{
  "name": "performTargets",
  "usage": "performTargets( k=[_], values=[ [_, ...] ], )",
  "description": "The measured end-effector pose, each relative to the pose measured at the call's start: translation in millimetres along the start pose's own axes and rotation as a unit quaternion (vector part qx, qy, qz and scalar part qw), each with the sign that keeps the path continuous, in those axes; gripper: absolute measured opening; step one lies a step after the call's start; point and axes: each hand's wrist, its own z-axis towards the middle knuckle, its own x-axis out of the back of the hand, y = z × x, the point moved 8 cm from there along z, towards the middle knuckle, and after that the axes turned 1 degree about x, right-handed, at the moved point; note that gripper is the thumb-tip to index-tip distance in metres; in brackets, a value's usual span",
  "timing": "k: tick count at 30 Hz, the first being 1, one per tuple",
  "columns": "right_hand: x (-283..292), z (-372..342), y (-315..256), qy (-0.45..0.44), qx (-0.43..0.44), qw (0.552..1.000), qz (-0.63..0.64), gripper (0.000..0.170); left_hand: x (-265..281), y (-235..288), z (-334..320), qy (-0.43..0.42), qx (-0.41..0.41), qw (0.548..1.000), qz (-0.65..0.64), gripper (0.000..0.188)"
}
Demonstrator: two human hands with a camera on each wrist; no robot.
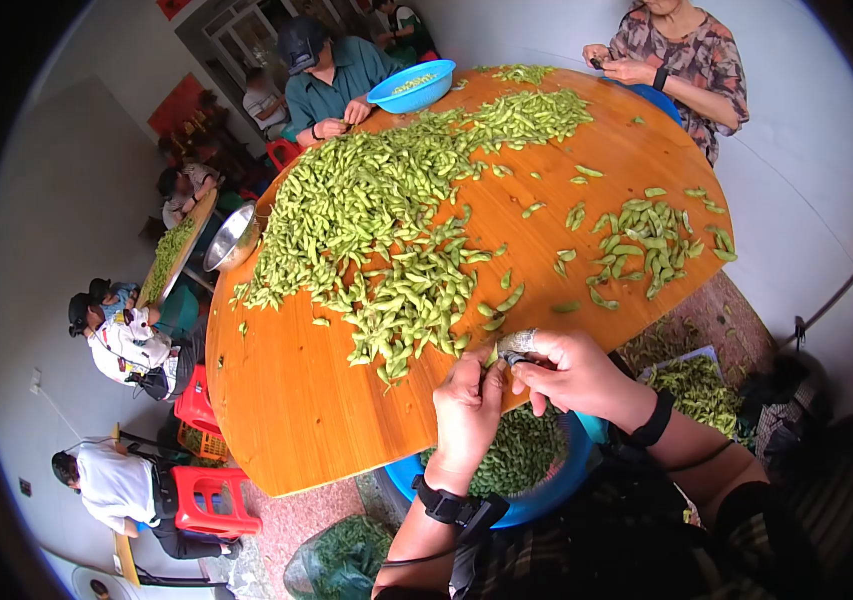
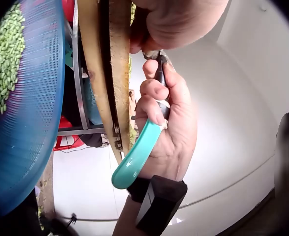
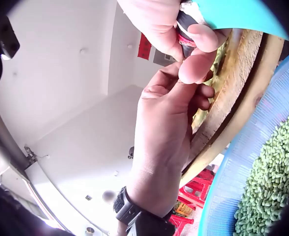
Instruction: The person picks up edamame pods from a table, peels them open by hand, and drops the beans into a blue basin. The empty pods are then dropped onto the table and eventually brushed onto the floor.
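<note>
At the near edge of the round wooden table [image 1: 291, 400], my left hand [image 1: 468, 405] pinches a green soybean pod [image 1: 492, 356] between thumb and fingers. My right hand [image 1: 581, 372] meets it there, fingers curled round a small tool with a curved teal handle [image 2: 138, 155] and a dark shaft. Light wrapping [image 1: 518, 343] covers a finger of the right hand. The tool's tip is hidden among the fingers. Just beyond the hands lies a big heap of green pods [image 1: 376, 190]. Below them a blue mesh basket [image 2: 43, 93] holds shelled green beans [image 3: 272, 182].
A smaller group of pods [image 1: 651, 240] lies to the right. Across the table sit two people, one beside a blue basin [image 1: 411, 88]. A steel bowl [image 1: 233, 238] is at the left edge. Red stools [image 1: 211, 500] and a net bag [image 1: 339, 558] stand on the floor.
</note>
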Motion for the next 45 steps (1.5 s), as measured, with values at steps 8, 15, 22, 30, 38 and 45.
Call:
performTargets(
  k=[8,15,22,30,38,45],
  values=[
    [-3,1,8,0.009,0.006,0.999,-0.033,0.025,-4,-16,-2,-0.012,0.079,0.992,-0.096,0.009],
    [-3,4,10,0.019,0.036,0.999,0.001,0.02,-5,-4,-1,-0.038,0.096,0.987,-0.126,0.004],
    [-4,11,18,0.028,0.017,0.999,0.015,0.017,-3,-6,1,-0.058,0.085,0.983,-0.152,0.003],
    [-3,9,10,0.022,-0.035,0.997,0.069,0.011,-7,-22,7,-0.118,0.128,0.932,-0.318,0.01],
    [-4,9,13,0.066,-0.01,0.995,0.079,0.015,-6,-34,12,-0.117,0.19,0.871,-0.438,0.018],
    [-4,5,15,0.119,0.032,0.99,0.065,0.021,-2,-41,13,-0.046,0.166,0.898,-0.404,0.018]
  ],
)
